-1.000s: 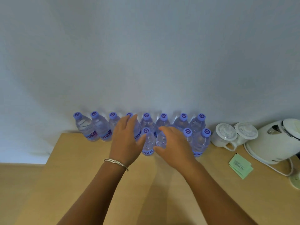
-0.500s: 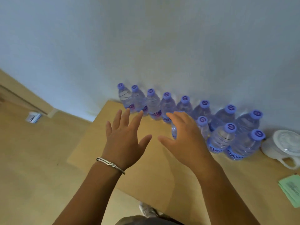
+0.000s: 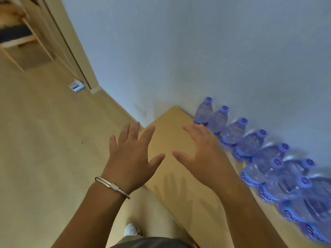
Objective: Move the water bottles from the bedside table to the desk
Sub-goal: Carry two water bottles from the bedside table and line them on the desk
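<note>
Head view: the water bottles (image 3: 249, 145) stand upright on the table (image 3: 172, 122), caps up, in a row that runs along the white wall (image 3: 197, 51) from far left to near right. A few more stand in front of that row at the near right, and those look blurry. They are clear plastic with blue caps and blue labels. Both hands are above the table and hold nothing. The left hand (image 3: 132, 158) has its fingers spread wide. The right hand (image 3: 202, 154) is spread too, near the far bottles but not touching them. A silver bracelet (image 3: 112, 187) is on the left wrist.
</note>
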